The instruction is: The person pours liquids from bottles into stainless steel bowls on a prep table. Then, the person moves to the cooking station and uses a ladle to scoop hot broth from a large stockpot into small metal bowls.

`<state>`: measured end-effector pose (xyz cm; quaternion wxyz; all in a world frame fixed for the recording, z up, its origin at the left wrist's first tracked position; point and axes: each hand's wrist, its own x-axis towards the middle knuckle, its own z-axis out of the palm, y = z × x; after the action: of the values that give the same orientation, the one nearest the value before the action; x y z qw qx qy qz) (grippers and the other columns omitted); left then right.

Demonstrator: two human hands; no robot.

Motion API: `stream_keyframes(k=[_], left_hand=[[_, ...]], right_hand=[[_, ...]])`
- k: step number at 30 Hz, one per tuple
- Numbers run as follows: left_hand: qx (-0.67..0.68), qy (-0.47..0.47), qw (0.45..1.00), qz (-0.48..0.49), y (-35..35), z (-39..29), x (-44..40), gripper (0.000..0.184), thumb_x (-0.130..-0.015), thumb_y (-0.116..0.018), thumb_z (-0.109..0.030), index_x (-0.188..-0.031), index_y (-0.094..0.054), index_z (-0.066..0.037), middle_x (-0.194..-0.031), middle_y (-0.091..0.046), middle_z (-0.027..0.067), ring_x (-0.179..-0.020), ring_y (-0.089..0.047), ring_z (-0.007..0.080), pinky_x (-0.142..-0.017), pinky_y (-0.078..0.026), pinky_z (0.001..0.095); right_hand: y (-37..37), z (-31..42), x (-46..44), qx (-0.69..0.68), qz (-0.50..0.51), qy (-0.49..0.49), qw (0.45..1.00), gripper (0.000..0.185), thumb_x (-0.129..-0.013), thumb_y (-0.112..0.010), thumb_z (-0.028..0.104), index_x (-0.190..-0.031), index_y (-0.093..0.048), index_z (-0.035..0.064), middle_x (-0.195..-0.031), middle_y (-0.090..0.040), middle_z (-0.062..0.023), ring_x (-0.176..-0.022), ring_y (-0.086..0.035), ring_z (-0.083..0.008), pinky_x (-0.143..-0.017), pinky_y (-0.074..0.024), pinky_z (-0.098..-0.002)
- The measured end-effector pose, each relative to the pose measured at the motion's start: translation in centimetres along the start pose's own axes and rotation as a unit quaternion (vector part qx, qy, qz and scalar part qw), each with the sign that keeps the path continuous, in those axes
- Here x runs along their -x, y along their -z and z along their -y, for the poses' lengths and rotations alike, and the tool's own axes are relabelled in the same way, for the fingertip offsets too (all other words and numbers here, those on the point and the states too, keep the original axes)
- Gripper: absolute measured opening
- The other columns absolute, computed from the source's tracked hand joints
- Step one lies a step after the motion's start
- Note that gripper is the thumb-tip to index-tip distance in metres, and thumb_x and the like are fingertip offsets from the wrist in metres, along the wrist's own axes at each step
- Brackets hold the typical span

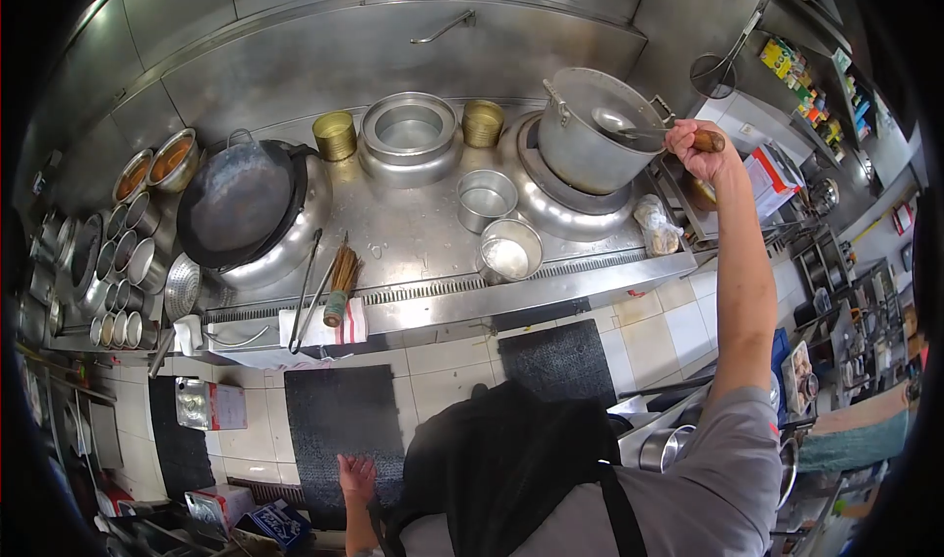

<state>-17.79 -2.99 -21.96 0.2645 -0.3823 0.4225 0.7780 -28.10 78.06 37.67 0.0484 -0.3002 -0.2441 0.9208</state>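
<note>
My right hand point(696, 148) is wrapped round the wooden handle of a metal ladle point(612, 120). The ladle's bowl is at the mouth of a large two-handled stockpot point(590, 149), which stands on the right burner point(565, 203). What lies deep inside the pot is hard to make out. Down by my body, above the floor mat, my left hand point(357, 476) hangs with its fingers apart and nothing in it.
At left a black wok point(241, 203) rests on its burner. A bamboo brush point(340, 284) and tongs point(309, 292) lie near the front edge. Two metal pots, one a steel pot point(487, 200), stand mid-counter. A strainer point(714, 75) hangs at right.
</note>
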Motion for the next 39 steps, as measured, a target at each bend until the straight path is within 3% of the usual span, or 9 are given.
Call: stream_keyframes(k=[9,24,27,30,39], left_hand=[[-0.042,0.014,0.999,0.020,1.4,-0.7,-0.5,0.086,-0.092,-0.049,-0.066,-0.147,-0.028,-0.004,-0.148,-0.039,0.0178,-0.129,-0.046,0.0365,-0.099,-0.041,0.0455],[-0.106,0.021,0.994,0.034,3.3,-2.7,-0.7,0.083,-0.093,-0.050,-0.063,-0.146,-0.030,-0.003,-0.148,-0.039,0.0196,-0.129,-0.046,0.0399,-0.103,-0.040,0.0482],[-0.094,0.029,0.995,0.028,3.2,-3.4,-1.4,0.060,-0.095,-0.054,-0.056,-0.126,-0.046,-0.005,-0.135,-0.050,0.0179,-0.121,-0.052,0.0389,-0.096,-0.044,0.0480],[-0.136,0.041,0.988,0.064,3.7,-4.1,-2.0,0.082,-0.093,-0.051,-0.061,-0.147,-0.029,-0.003,-0.147,-0.040,0.0202,-0.129,-0.046,0.0394,-0.103,-0.041,0.0488],[-0.172,0.044,0.983,0.057,4.8,-5.5,-2.1,0.078,-0.096,-0.050,-0.057,-0.147,-0.030,-0.003,-0.146,-0.041,0.0216,-0.124,-0.050,0.0384,-0.105,-0.040,0.0502]], right_hand=[[-1.6,-2.8,3.3,-0.035,0.059,-0.034,0.997,0.016,-0.095,-0.046,0.008,-0.086,-0.036,-0.0011,-0.068,-0.048,-0.0017,-0.050,-0.054,-0.0083,-0.048,-0.0508,-0.0226],[0.1,-10.8,9.8,0.037,0.039,0.026,0.998,0.018,-0.096,-0.049,0.010,-0.087,-0.040,-0.0031,-0.068,-0.050,0.0002,-0.052,-0.053,-0.0054,-0.046,-0.0495,-0.0212],[0.9,-13.8,10.9,0.059,0.021,0.054,0.997,0.019,-0.096,-0.051,0.011,-0.088,-0.043,-0.0049,-0.065,-0.049,0.0026,-0.050,-0.052,-0.0035,-0.044,-0.0475,-0.0188],[2.7,-16.7,11.0,0.088,0.001,0.055,0.995,0.020,-0.096,-0.053,0.012,-0.089,-0.046,-0.0046,-0.063,-0.049,0.0040,-0.048,-0.050,-0.0016,-0.042,-0.0454,-0.0171],[10.1,-25.7,9.1,0.136,-0.018,0.031,0.990,0.021,-0.096,-0.052,0.014,-0.082,-0.051,-0.0014,-0.067,-0.052,0.0000,-0.049,-0.049,-0.0033,-0.040,-0.0417,-0.0195]])
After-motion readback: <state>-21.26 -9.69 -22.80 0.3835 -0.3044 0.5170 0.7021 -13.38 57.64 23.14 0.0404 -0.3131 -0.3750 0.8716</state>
